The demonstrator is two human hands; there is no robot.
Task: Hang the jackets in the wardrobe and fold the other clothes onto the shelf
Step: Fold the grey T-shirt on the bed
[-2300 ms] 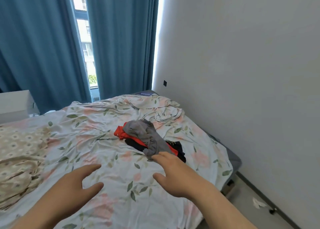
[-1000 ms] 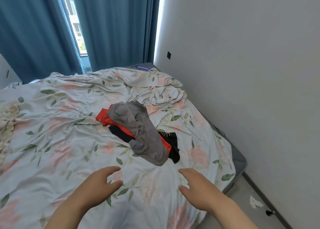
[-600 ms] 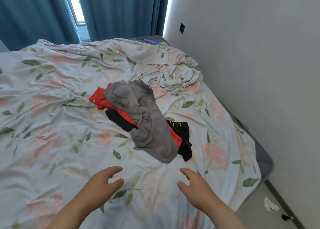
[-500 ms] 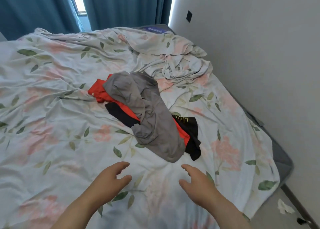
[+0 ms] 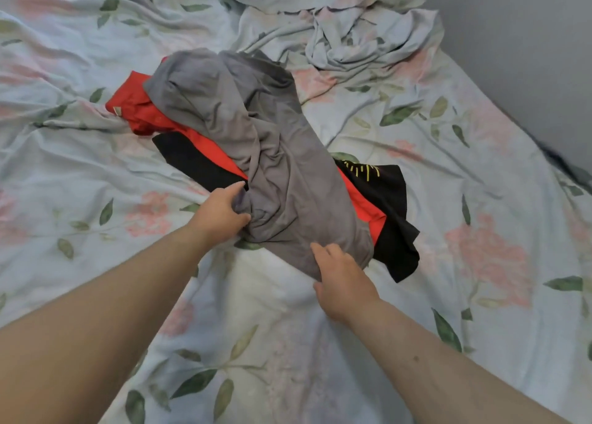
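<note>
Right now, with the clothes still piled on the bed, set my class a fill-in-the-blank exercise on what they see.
1. The top garment is ____ in colour.
2. Just beneath it shows a ____ layer.
3. The black garment bears ____ markings.
4. The pile lies on a sheet printed with green leaves and pink ____.

Missing words: grey; red; yellow; flowers.
</note>
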